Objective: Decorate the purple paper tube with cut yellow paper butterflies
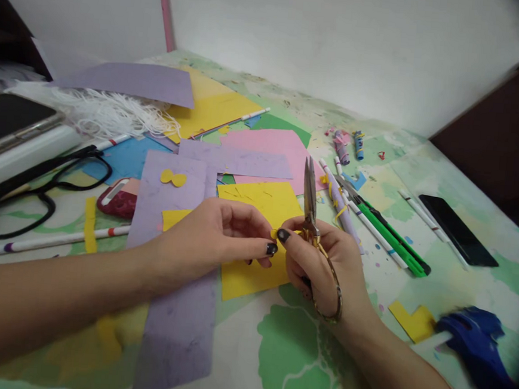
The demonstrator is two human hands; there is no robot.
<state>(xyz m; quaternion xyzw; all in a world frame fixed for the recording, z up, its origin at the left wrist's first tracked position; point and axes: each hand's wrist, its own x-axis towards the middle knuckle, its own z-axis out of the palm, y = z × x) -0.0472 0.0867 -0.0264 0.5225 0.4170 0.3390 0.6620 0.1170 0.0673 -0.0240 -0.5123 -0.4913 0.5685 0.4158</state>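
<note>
My left hand [233, 234] is closed, its thumb and fingers pinching a small yellow paper piece [274, 234] whose shape is mostly hidden. Close by on the right, my right hand [326, 265] holds a pair of gold-handled scissors [310, 204] in its palm, blades pointing up and away. Its thumb and fingertips also reach the yellow piece. Beneath both hands lies a yellow paper sheet [252, 284]. To the left, two small yellow paper rounds [173, 179] rest on a purple paper sheet [176, 344].
A green cutter [391, 238] and white paper sticks lie at the right, near a phone [458, 231]. A blue glue gun [473, 337] sits at lower right. Black glasses [53, 190], white string [99, 110] and coloured paper spread across the left and back.
</note>
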